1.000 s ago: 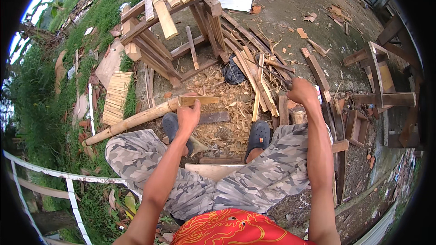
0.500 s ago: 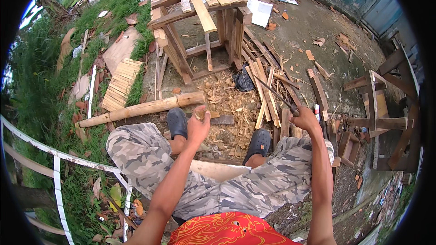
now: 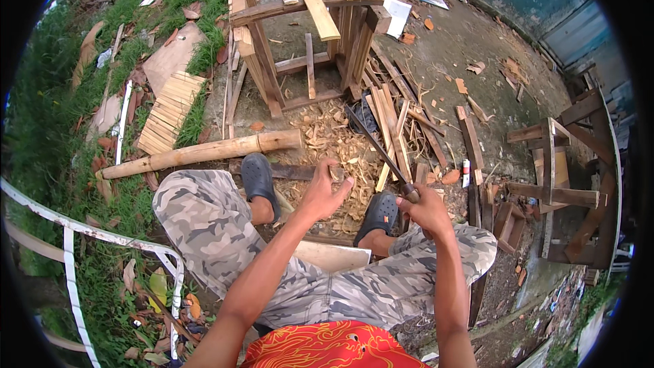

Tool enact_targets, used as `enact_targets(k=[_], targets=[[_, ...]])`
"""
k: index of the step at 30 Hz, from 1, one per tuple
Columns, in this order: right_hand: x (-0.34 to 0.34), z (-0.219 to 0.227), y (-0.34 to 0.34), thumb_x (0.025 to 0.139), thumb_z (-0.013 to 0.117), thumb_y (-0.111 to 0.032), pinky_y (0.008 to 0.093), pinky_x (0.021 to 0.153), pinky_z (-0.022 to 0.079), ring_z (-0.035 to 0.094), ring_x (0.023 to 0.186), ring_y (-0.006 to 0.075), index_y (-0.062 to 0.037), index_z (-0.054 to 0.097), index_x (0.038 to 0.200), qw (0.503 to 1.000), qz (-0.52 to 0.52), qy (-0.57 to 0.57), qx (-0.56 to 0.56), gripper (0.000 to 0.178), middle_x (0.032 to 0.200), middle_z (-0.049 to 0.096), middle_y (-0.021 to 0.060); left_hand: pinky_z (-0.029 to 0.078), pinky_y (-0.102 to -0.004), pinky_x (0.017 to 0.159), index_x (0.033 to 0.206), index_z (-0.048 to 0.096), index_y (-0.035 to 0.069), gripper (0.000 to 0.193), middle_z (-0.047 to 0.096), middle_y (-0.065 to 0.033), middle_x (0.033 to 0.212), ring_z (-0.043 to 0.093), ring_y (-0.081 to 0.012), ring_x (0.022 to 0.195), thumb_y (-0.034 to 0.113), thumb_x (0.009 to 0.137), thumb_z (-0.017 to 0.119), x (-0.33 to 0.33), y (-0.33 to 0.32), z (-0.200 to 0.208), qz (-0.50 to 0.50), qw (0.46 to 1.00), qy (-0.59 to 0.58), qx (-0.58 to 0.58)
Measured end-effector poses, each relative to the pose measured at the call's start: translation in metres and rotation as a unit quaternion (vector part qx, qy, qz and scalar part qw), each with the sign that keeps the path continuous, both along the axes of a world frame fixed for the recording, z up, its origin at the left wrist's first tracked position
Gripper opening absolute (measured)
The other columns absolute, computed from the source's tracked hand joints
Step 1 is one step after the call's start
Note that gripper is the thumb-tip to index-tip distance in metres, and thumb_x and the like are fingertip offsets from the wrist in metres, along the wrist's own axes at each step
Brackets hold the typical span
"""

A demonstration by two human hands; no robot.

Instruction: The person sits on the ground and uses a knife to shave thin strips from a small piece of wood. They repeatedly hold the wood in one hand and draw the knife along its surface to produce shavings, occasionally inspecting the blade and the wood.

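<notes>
My left hand [image 3: 323, 193] is closed around a short piece of bamboo [image 3: 336, 174], most of it hidden by the fingers. In my right hand [image 3: 430, 212] is a long dark-bladed knife [image 3: 383, 153], gripped by its wooden handle. Its blade slants up and leftward over the wood shavings, apart from the bamboo piece. Both hands are above the ground between my knees, near my dark clogs [image 3: 379, 218]. Below the left hand lies a dark flat wood strip [image 3: 293, 172]. A pale board [image 3: 332, 255] sits between my thighs.
Ahead stands a wooden frame [image 3: 264, 68] with bamboo slats [image 3: 319, 10] on top. A bamboo pole [image 3: 204, 153] lies at left beside a slat panel [image 3: 170, 112]. Loose sticks [image 3: 392, 123] are piled front right; a wooden structure [image 3: 558, 194] stands farther right. White metal railing [image 3: 102, 233] curves at lower left.
My right hand has moved left and inward with the knife, bringing its blade closer to my left hand. My left hand has shifted right with the bamboo piece and turned, its thumb now extended.
</notes>
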State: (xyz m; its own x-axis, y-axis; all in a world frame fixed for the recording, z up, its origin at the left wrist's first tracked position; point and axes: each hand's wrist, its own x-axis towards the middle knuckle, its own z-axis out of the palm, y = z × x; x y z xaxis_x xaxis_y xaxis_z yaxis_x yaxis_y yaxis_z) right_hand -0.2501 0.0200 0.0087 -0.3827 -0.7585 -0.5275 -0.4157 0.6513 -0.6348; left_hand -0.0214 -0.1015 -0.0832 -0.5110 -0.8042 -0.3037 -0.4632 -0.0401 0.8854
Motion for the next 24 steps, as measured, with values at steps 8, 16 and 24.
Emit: enact_targets(k=[8, 16, 24], targets=[[0.033, -0.069, 0.006, 0.094, 0.07, -0.02, 0.0274, 0.055, 0.052, 0.067, 0.067, 0.0163, 0.0011, 0.059, 0.111, 0.963, -0.203, -0.164, -0.068, 0.03, 0.085, 0.068, 0.0079, 0.043, -0.0447, 0.107, 0.133, 0.051, 0.006, 0.05, 0.044, -0.0249, 0.148, 0.048, -0.0412, 0.134, 0.017, 0.089, 0.07, -0.029, 0.038, -0.025, -0.101, 0.989, 0.076, -0.078], [0.029, -0.071, 0.006, 0.094, 0.07, -0.023, 0.0314, 0.052, 0.055, 0.066, 0.07, 0.019, 0.0032, 0.059, 0.108, 0.932, -0.289, -0.175, -0.131, 0.032, 0.089, 0.066, 0.0107, 0.047, -0.0461, 0.104, 0.139, 0.045, 0.0, 0.061, 0.046, -0.025, 0.145, 0.051, -0.0421, 0.13, 0.021, 0.088, 0.071, -0.044, 0.055, -0.047, -0.083, 0.988, 0.092, -0.088], [0.025, -0.073, 0.005, 0.096, 0.068, -0.026, 0.0297, 0.054, 0.057, 0.065, 0.073, 0.0182, 0.0032, 0.056, 0.111, 0.917, -0.304, -0.215, -0.144, 0.035, 0.095, 0.068, 0.013, 0.05, -0.0494, 0.101, 0.141, 0.049, 0.01, 0.055, 0.049, -0.0232, 0.144, 0.052, -0.0414, 0.13, 0.021, 0.091, 0.068, -0.042, 0.068, -0.022, -0.121, 0.975, 0.014, -0.186]])
